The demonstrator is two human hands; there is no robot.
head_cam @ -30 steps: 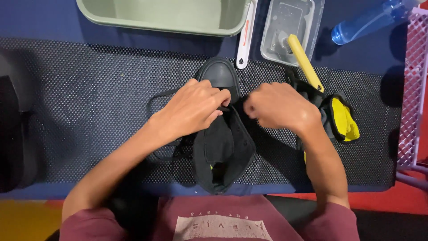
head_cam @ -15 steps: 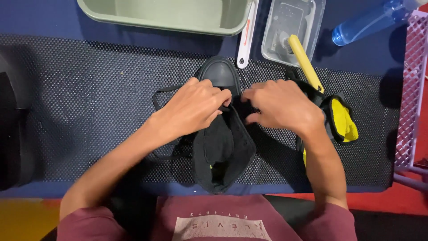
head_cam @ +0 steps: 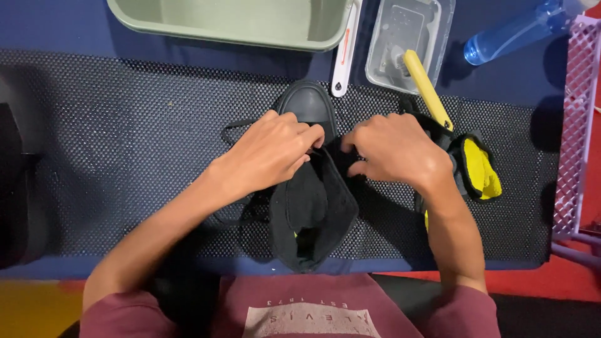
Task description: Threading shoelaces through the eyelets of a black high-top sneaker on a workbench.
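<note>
Since the earlier view the right hand (head_cam: 394, 153) has been edging slightly inward toward the shoe's throat, while the left hand (head_cam: 275, 150) is staying almost where it was. Both are working over a dark blue worktop (head_cam: 94, 37) covered by one black dotted rubber mat (head_cam: 125, 156).

At the far edge one pale green plastic tub (head_cam: 238, 22) is sitting, with one clear rectangular plastic container (head_cam: 407, 37) just beside it and one long white strip-shaped tool (head_cam: 344, 50) lying between the two. One blue plastic bottle (head_cam: 513, 34) is lying tilted at the far right, near one pink lattice rack (head_cam: 579, 125).

In the middle of the mat, one black high-top shoe (head_cam: 310, 188) is lying with its toe pointing away from the person (its collar is gaping open toward the camera). A second shoe, black with a yellow lining (head_cam: 479, 169), is resting just beside the right wrist, with one yellow-handled brush (head_cam: 429, 91) angled from the container toward it.

Both hands are curled closed, fingertips pinching at the black lace (head_cam: 235, 128) near the tongue; the work seems to be at the lacing, and the next pull probably calls for a firm pinch on a single strand while the other hand is steadying the upper.
</note>
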